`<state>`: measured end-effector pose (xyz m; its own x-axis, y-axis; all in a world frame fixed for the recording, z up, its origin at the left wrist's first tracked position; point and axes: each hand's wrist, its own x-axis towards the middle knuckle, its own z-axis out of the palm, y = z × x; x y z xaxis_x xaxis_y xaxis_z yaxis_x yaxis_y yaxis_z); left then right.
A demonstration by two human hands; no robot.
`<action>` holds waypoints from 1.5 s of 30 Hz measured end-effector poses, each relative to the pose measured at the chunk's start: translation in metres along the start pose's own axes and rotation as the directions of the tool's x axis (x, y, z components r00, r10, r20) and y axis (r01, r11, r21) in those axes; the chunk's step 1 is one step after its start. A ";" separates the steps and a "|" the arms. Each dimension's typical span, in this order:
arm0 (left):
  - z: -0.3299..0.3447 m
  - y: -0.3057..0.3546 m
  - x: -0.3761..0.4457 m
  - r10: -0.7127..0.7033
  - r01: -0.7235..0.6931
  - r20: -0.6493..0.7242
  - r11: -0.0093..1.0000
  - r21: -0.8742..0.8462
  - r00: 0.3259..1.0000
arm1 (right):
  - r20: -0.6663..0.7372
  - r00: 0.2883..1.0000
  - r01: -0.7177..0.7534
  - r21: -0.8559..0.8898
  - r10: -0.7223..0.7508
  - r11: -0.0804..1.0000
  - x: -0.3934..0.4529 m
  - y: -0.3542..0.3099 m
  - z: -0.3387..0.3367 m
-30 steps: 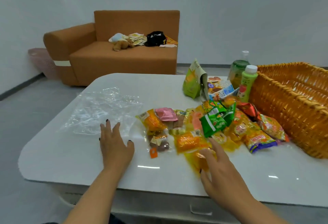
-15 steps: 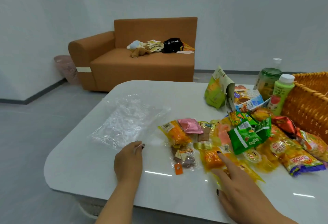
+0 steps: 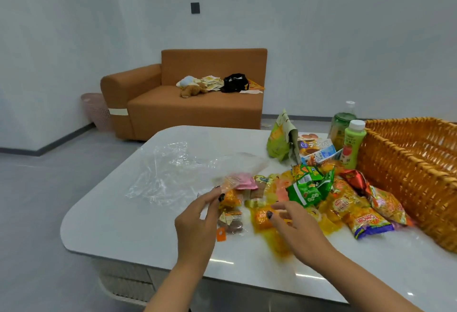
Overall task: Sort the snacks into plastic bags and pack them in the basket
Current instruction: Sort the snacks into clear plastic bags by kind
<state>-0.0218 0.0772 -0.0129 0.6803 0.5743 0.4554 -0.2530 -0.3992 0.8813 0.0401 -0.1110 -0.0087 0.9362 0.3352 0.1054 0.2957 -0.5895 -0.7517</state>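
Here, a person's two bare hands work over a white table [image 3: 128, 225] with rounded corners. The left hand [image 3: 197, 220] pinches the near edge of a clear plastic bag [image 3: 173, 170] between thumb and fingertips. The bag is crinkled and see-through, and its lifted part is blurred. Its long axis runs from the pinching fingers away and to the left across the tabletop, and most of it lies flat beyond that hand.

The right hand [image 3: 296, 230] hovers just beside the left, fingers loosely spread and gripping nothing, above an orange snack packet [image 3: 262, 217]. That packet lies at the near edge of a pile of snacks [image 3: 329, 198], directly right of the bag. The pile is a jumble of small wrappers: a pink packet [image 3: 244, 180], a green packet [image 3: 306, 190], a red one, and several yellow and orange ones.

At the far right stands a large woven basket [image 3: 408, 163], golden brown, touching the pile's right side. Behind the pile stand a green bottle with a white cap [image 3: 352, 143], a snack box, and an upright green pouch [image 3: 279, 138].

An orange sofa [image 3: 188, 108] stands against the far wall.
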 end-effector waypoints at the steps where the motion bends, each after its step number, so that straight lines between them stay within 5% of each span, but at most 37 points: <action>1: 0.004 0.005 -0.009 0.042 -0.042 0.020 0.999 -0.012 0.999 | -0.019 0.999 -0.046 0.126 0.049 0.991 0.000 -0.005 -0.006; 3: 0.013 0.013 -0.024 0.133 -0.132 0.044 0.991 -0.010 0.990 | -0.011 0.986 -0.149 0.376 0.165 0.914 0.001 -0.012 -0.020; 7: 0.032 0.033 -0.041 0.294 -0.293 0.108 0.956 -0.028 0.950 | 0.108 0.926 -0.309 0.769 0.362 0.560 -0.002 -0.011 -0.051; 14: 0.057 0.050 -0.042 0.460 -0.471 0.295 0.881 -0.036 0.838 | 0.069 0.886 -0.241 0.913 0.458 0.329 -0.023 0.010 -0.090; 18: 0.055 0.059 -0.045 0.325 -0.342 0.347 0.939 -0.011 0.880 | -0.018 0.918 -0.135 0.924 0.397 0.356 -0.033 0.010 -0.104; 21: 0.051 0.068 -0.045 -0.076 0.108 0.306 0.990 -0.091 0.949 | -0.015 0.950 -0.121 0.905 0.313 0.408 -0.037 0.008 -0.106; 23: 0.044 0.074 -0.038 -0.344 0.485 0.424 0.826 -0.286 0.837 | -0.027 0.963 -0.103 0.883 0.267 0.458 -0.039 0.003 -0.103; 26: 0.034 0.067 -0.023 -0.409 0.784 0.677 0.426 -0.451 0.611 | -0.003 0.981 -0.100 0.851 0.196 0.515 -0.040 -0.010 -0.101; 33: 0.023 0.055 -0.006 -0.403 0.635 0.520 0.651 -0.416 0.753 | -0.027 0.989 -0.059 0.836 0.148 0.546 -0.037 -0.013 -0.087; 39: 0.021 0.033 0.020 -0.420 0.614 0.493 0.710 -0.345 0.762 | -0.112 0.947 0.039 0.970 0.301 0.240 -0.031 0.032 -0.092; 45: 0.029 0.010 0.050 -0.436 0.593 0.589 0.800 -0.093 0.680 | 0.039 0.956 -0.208 0.791 0.292 0.575 0.002 0.036 -0.108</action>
<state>0.0293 0.0813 0.0151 0.9784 0.1438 -0.1488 0.1372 0.0876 0.9867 0.0734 -0.2108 0.0352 0.9736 0.1770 -0.1438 -0.1745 0.1725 -0.9694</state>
